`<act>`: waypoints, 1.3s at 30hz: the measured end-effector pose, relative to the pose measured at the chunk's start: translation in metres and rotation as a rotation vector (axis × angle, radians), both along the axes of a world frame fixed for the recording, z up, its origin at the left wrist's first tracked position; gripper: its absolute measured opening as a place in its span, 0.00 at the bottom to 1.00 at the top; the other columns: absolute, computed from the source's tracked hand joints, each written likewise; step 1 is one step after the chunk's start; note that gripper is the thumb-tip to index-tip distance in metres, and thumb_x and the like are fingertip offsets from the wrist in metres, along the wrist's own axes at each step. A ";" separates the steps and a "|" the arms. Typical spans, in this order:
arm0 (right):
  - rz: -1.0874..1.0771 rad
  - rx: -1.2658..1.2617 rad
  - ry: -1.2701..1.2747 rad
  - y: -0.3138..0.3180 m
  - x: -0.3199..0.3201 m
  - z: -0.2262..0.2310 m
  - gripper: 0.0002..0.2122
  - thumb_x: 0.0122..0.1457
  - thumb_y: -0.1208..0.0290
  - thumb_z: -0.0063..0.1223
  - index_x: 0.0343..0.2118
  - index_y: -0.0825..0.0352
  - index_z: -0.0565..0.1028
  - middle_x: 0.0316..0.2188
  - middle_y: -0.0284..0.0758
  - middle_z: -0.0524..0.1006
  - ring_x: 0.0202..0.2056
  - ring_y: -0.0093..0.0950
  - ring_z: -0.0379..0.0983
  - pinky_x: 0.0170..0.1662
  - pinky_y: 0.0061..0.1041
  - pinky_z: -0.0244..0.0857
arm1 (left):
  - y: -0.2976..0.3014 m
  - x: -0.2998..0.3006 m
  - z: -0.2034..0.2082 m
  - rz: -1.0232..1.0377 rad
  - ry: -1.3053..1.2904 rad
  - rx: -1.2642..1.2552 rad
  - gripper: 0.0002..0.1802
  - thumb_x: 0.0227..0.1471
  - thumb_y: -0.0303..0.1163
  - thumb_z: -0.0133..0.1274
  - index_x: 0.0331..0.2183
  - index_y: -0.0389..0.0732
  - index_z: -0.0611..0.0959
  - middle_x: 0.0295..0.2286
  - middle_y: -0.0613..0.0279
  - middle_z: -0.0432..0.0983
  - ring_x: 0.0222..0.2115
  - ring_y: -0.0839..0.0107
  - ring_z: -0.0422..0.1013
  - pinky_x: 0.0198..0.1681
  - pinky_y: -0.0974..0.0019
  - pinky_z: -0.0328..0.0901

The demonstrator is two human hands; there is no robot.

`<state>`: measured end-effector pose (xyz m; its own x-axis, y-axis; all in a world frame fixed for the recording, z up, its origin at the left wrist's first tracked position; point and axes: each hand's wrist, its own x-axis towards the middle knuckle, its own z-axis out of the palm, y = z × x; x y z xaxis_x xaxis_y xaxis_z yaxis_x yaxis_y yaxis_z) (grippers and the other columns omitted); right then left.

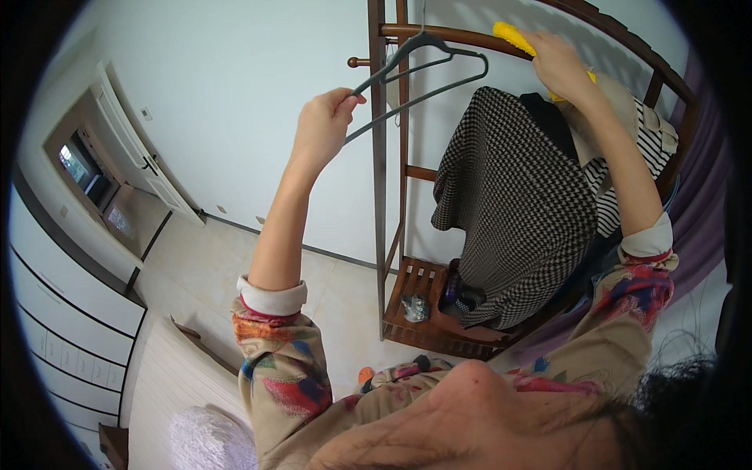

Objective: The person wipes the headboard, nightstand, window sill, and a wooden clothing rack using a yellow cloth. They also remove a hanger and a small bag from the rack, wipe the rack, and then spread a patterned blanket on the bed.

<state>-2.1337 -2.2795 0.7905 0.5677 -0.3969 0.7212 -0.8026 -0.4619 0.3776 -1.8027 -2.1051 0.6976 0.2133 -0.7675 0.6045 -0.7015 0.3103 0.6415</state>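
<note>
My left hand is closed round one end of a dark grey clothes hanger. No garment is on this hanger, and its top is up against the wooden rail of a brown clothes rack. Farther right, my right hand grips a yellow cloth at the same rail. Part of the cloth sticks out on both sides of that hand. Below it hang a black-and-white houndstooth garment, a beige garment and a striped one.
The rack's slatted lower shelf bears a small clear plastic bag and dark items. A purple curtain hangs at the right. To the left are a white door, a drawer cabinet and a pale bed.
</note>
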 end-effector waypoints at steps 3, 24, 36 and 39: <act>-0.119 0.085 -0.021 0.016 0.042 0.003 0.24 0.53 0.79 0.39 0.55 0.61 0.67 0.44 0.43 0.72 0.45 0.42 0.68 0.50 0.40 0.61 | 0.029 0.013 0.019 -0.007 -0.021 0.019 0.13 0.55 0.31 0.46 0.34 0.33 0.82 0.13 0.64 0.61 0.16 0.74 0.57 0.21 0.67 0.55; -0.076 -0.176 -0.150 0.030 -0.004 -0.037 0.23 0.50 0.81 0.43 0.52 0.59 0.72 0.51 0.38 0.70 0.50 0.39 0.65 0.53 0.36 0.59 | -0.016 0.013 0.009 -0.257 -0.120 0.044 0.16 0.53 0.27 0.39 0.38 0.29 0.78 0.16 0.63 0.66 0.17 0.77 0.61 0.22 0.69 0.58; 0.900 0.160 -1.527 0.025 0.013 -0.022 0.18 0.59 0.84 0.35 0.52 0.72 0.70 0.49 0.44 0.71 0.44 0.33 0.73 0.46 0.25 0.68 | -0.008 -0.014 -0.007 -0.105 -0.203 -0.027 0.16 0.53 0.23 0.41 0.40 0.26 0.78 0.28 0.35 0.75 0.30 0.43 0.73 0.38 0.51 0.67; 1.113 0.166 -1.588 0.018 0.017 -0.022 0.18 0.59 0.84 0.35 0.52 0.72 0.68 0.49 0.43 0.71 0.47 0.35 0.71 0.49 0.29 0.68 | -0.008 -0.010 -0.016 -0.075 -0.200 -0.019 0.16 0.53 0.24 0.41 0.41 0.27 0.77 0.24 0.40 0.73 0.26 0.49 0.70 0.34 0.55 0.65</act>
